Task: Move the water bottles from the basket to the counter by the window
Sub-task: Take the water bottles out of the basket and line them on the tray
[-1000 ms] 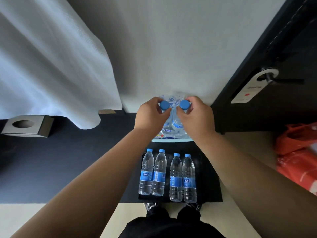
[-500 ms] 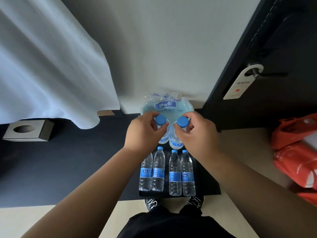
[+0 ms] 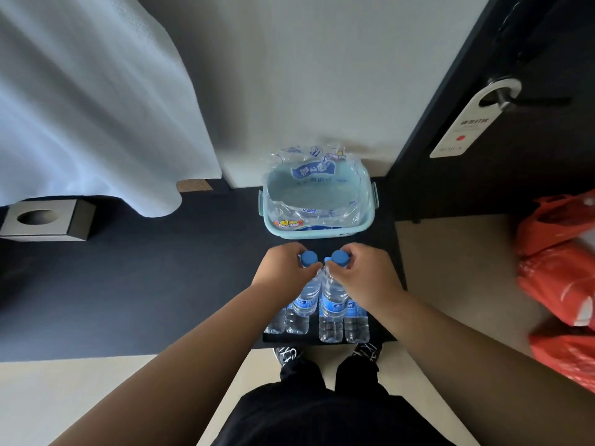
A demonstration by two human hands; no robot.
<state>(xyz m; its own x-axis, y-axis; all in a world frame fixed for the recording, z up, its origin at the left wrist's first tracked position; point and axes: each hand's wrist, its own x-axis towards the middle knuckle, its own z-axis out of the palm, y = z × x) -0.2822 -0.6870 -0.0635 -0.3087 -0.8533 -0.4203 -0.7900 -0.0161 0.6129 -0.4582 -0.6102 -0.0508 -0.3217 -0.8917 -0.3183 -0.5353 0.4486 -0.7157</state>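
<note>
My left hand (image 3: 283, 268) grips the neck of a clear water bottle (image 3: 307, 296) with a blue cap. Beside it, my right hand (image 3: 365, 273) grips a second such bottle (image 3: 333, 299). Both bottles hang just above a row of several water bottles (image 3: 355, 326) standing on the dark counter (image 3: 145, 284) near its front edge. Behind my hands stands the light blue basket (image 3: 367, 220), which holds only crumpled clear plastic wrap (image 3: 309, 214).
A white curtain (image 3: 90, 101) hangs over the counter's far left. A grey tissue box (image 3: 42, 220) sits at the left. A dark door with a hanging tag (image 3: 463, 120) is at the right, and orange bags (image 3: 560, 278) lie on the floor.
Both hands lifted two bottles out of the basket and drew them toward me, down over the row of standing bottles. The basket now shows only plastic wrap.
</note>
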